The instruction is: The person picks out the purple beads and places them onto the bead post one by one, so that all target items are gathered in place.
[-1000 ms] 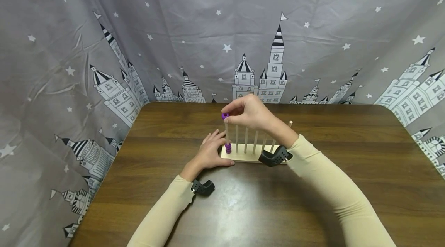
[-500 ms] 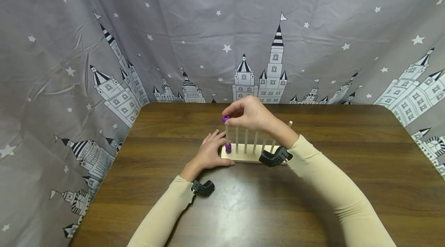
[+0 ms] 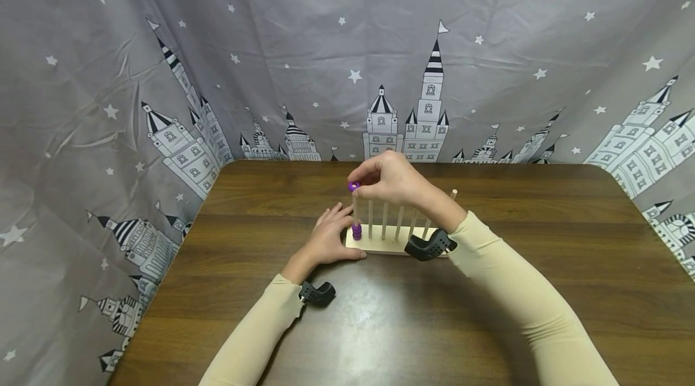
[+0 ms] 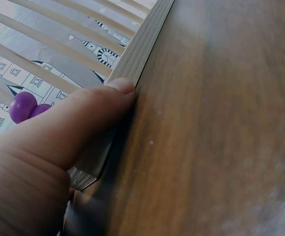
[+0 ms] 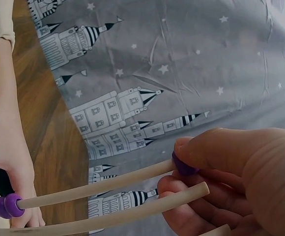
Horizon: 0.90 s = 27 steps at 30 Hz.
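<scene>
A light wooden peg stand [image 3: 380, 245] has several upright pegs on a flat base. A short stack of purple beads [image 3: 356, 232] sits at the foot of its leftmost peg. My right hand [image 3: 393, 180] pinches another purple bead [image 5: 184, 165] between thumb and index finger at that peg's top; the peg's end enters the bead. My left hand [image 3: 329, 239] holds the base's left end, thumb [image 4: 91, 110] along the front edge and fingers on the far side. In the left wrist view, the thumb hides part of the base and lower beads.
The stand is on a brown wooden table [image 3: 260, 211]. Behind it hangs a grey curtain [image 3: 326, 60] printed with castles and stars. Neighbouring pegs [image 5: 132, 211] rise close beside the right hand's fingers. Black wrist cameras [image 3: 429, 245] sit on both wrists.
My right hand has moved slightly down and right, bringing the pinched bead down over the tip of the leftmost peg. The left hand and the stand have stayed still.
</scene>
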Available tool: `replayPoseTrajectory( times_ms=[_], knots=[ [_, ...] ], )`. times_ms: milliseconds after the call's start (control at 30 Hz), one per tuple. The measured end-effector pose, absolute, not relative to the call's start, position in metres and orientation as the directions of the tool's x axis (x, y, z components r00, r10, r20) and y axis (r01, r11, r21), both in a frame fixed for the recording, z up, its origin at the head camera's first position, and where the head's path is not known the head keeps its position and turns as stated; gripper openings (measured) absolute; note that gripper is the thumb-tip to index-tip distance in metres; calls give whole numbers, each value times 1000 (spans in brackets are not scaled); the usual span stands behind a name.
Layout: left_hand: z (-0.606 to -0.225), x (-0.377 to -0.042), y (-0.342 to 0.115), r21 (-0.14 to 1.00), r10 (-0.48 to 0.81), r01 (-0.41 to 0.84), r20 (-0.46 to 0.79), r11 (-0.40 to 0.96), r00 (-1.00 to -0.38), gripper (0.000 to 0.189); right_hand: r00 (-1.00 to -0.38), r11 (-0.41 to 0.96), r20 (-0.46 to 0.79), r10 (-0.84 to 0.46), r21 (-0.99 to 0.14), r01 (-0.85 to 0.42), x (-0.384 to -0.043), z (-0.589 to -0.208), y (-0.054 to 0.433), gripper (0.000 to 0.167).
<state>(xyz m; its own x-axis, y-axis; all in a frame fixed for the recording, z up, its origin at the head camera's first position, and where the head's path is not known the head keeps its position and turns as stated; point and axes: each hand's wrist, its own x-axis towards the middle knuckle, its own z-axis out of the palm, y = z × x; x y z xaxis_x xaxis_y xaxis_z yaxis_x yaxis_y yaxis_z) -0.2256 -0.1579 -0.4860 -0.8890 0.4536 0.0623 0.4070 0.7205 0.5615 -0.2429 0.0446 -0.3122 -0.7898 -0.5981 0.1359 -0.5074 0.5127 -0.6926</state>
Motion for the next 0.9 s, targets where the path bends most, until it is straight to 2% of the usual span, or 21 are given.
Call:
replayPoseTrajectory(
  times_ms=[733,900],
  knots=[
    [-486,-225,-157,557,455,410,63,723,-888,62,-789,512,113,-604,-703,-494,-243,-313,45,25],
    [-486,-226,-157,548,456,415,68,726,-888,65,-804,518,122,-581,-707,-482,-243,-313,45,27]
  ],
)
